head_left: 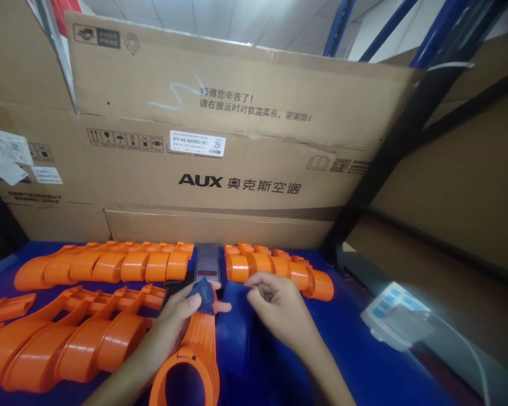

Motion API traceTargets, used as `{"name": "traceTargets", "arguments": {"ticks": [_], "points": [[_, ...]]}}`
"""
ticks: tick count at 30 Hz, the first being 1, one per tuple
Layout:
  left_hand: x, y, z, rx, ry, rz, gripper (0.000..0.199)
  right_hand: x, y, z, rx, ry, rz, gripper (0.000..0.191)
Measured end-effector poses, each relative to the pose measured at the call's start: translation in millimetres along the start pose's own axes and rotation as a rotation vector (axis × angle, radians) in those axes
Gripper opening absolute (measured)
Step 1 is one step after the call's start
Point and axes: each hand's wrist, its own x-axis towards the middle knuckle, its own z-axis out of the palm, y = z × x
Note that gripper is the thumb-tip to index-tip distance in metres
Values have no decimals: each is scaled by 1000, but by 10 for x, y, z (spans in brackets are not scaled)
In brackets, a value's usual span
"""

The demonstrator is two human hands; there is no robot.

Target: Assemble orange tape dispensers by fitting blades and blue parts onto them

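Left hand (180,309) pinches blue piece (204,297) against 1 orange part (200,334), over worktop (307,332). Right hand (277,307) curled just beside; can't tell if pinching blue strip (235,332). Looks like fitting the piece; next likely needs steady left hold.

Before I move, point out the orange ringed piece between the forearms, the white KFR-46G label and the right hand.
Orange ringed piece (202,334): head view, on its neck.
White label (197,144): head view, printed face.
Right hand (278,304): head view, back of the hand.
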Motion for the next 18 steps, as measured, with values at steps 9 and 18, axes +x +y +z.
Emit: {"name": "traceTargets", "arguments": {"ticks": [9, 18], "points": [[-21, 91, -25, -166, -69, -12, 67, -35, -72, 107, 406, -19, -53, 41], [10, 28, 0, -223, -58, -3, 71, -139, -240, 216, 393, -198, -107, 45]]}}
